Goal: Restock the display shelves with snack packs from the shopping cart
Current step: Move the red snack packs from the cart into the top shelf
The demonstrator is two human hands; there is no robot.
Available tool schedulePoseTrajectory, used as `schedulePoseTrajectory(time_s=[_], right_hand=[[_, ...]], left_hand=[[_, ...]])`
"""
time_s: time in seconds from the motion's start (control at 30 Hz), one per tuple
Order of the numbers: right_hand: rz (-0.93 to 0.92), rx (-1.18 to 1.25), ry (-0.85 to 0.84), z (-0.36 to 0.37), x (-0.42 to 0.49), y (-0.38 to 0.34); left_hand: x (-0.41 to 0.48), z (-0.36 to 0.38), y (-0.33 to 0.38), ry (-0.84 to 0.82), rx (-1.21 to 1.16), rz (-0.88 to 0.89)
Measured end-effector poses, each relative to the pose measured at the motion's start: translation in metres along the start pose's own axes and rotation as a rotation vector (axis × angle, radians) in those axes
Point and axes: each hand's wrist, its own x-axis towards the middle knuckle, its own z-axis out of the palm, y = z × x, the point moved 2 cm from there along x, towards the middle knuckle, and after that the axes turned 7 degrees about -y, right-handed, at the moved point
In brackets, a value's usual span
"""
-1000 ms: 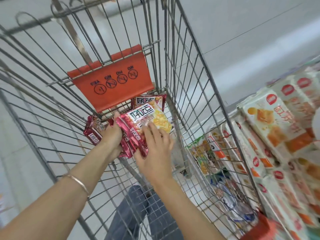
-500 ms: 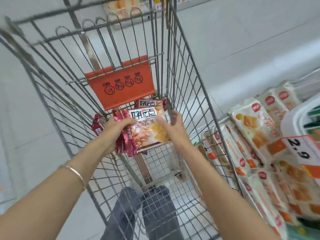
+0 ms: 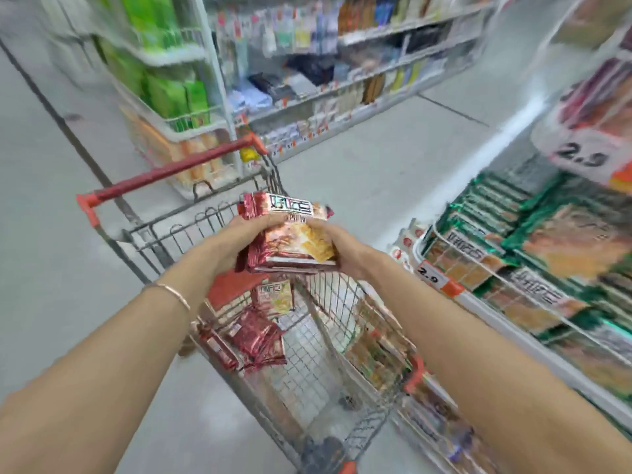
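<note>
A stack of red snack packs (image 3: pixel 290 237) is held above the wire shopping cart (image 3: pixel 318 367), gripped from both sides. My left hand (image 3: pixel 236 241) holds its left edge and my right hand (image 3: pixel 342 248) holds its right edge. More red packs (image 3: pixel 256 340) lie in the cart below, one standing against the orange seat flap (image 3: pixel 232 285). The display shelf (image 3: pixel 513 302) on the right carries green-edged snack packs (image 3: pixel 533 234) behind a wire front, with a 2.9 price tag (image 3: pixel 431 273).
The cart's red handle (image 3: pixel 171 172) points away from me. Across the grey aisle floor (image 3: pixel 376 159) stand more shelving units, one with green boxes (image 3: pixel 164 83). An upper shelf tier with another 2.9 tag (image 3: pixel 581 155) overhangs at the right.
Both hands have lifted the stack of red packs up out of the cart. My view has swung upward from the cart's inside to the aisle and shelves.
</note>
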Motion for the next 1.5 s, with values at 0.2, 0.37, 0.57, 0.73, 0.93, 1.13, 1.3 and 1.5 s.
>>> schedulePoseTrajectory(time_s=[0.2, 0.37, 0.57, 0.73, 0.93, 1.13, 1.3, 1.5], right_hand=[[-0.217, 0.054, 0.275, -0.055, -0.116, -0.076], [-0.419, 0.105, 0.488, -0.111, -0.226, -0.116], [-0.587, 0.001, 0.797, -0.19, -0.346, -0.156], [-0.788, -0.175, 1.062, -0.26, -0.431, -0.19], [-0.797, -0.331, 1.236, -0.366, -0.455, -0.218], [-0.324, -0.382, 0.986, -0.447, -0.44, -0.203], [-0.258, -0.401, 0.901, -0.463, -0.435, -0.196], [-0.1, -0.41, 1.009, -0.448, -0.439, -0.196]], left_hand=[[-0.035, 0.083, 0.107, -0.224, 0.098, 0.234], [-0.069, 0.181, 0.192, -0.423, 0.122, 0.444], [-0.086, 0.294, 0.272, -0.513, 0.175, 0.698], [-0.08, 0.399, 0.333, -0.488, 0.163, 0.927], [-0.024, 0.499, 0.386, -0.601, 0.219, 0.86], [0.024, 0.557, 0.383, -0.634, 0.503, 0.821], [0.038, 0.565, 0.38, -0.611, 0.544, 0.854], [0.041, 0.544, 0.376, -0.515, 0.572, 0.832]])
